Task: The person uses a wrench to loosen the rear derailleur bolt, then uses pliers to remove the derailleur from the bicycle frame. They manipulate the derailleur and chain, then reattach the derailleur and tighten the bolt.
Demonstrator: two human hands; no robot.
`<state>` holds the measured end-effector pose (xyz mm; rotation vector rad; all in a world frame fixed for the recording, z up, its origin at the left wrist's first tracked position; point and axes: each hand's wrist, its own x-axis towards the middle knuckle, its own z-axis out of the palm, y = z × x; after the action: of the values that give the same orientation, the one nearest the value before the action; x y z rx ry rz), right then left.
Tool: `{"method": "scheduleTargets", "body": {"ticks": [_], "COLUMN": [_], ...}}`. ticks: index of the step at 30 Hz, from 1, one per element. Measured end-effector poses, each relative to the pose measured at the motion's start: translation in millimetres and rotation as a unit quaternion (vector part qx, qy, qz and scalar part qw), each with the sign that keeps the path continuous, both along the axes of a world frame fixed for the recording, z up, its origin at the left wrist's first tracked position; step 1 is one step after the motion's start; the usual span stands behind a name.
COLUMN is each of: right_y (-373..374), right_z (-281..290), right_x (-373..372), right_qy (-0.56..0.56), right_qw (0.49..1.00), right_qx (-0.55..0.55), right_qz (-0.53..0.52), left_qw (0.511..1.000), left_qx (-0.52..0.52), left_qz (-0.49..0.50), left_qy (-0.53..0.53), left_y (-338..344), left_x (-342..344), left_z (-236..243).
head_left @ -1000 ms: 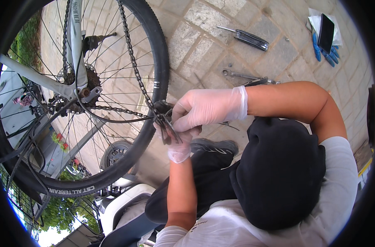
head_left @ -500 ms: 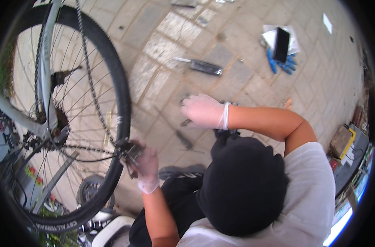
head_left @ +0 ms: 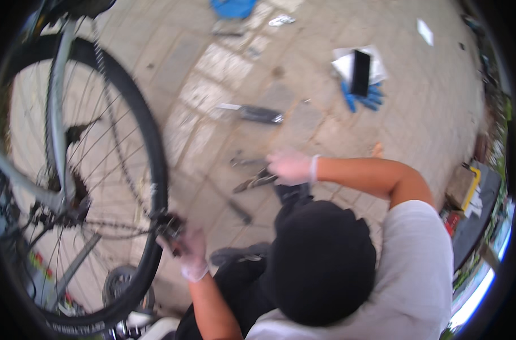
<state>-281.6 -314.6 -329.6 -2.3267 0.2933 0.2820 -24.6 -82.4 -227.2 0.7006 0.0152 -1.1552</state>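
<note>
Beside the rear tyre, my left hand grips the rear derailleur; well apart, to its right, my blurred right hand touches pliers, its grasp indeterminate. I judge a steady, untwisted hold on the rear derailleur best.

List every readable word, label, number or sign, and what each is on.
Black bicycle tyre, lower sidewall: pale lettering, blurred, partly legible; wording withheld.
Same tyre, right side: small pale mark, too blurred to read.
Black-handled tool: no text I can make out.
Black phone: dark face, no text visible.
Dark tool at the right hand: too blurred to tell.
</note>
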Motion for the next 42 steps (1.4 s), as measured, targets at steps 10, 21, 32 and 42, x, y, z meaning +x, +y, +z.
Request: {"method": "scheduleTargets", "body": {"ticks": [10, 21, 32, 42], "right_y": [-54.9, 8.0, 28.6, -1.0], "right_z": [62.9, 48.4, 57.5, 88.6], "right_x": [9.6, 62.3, 66.8, 88.0], "right_qy": [0.015, -0.028, 0.01, -0.091], "right_qw": [0.821, 0.504, 0.507, 0.732], "right_qx": [0.569, 0.862, 0.85, 0.673], "right_qz": [0.041, 0.044, -0.141, -0.056], "left_qw": [0.996, 0.987, 0.978, 0.984], "left_qx": [-0.011, 0.11, 0.156, 0.122], "left_qz": [0.016, 0.118, 0.045, 0.064], "left_qy": [0.085, 0.006, -0.13, -0.11], "left_y": [-11.6, -16.7, -4.8, -14.3], "left_x": [-7.1, -13.6, 23.6, 31.7], "left_z": [8.5, 16.5, -12.2, -16.2]}}
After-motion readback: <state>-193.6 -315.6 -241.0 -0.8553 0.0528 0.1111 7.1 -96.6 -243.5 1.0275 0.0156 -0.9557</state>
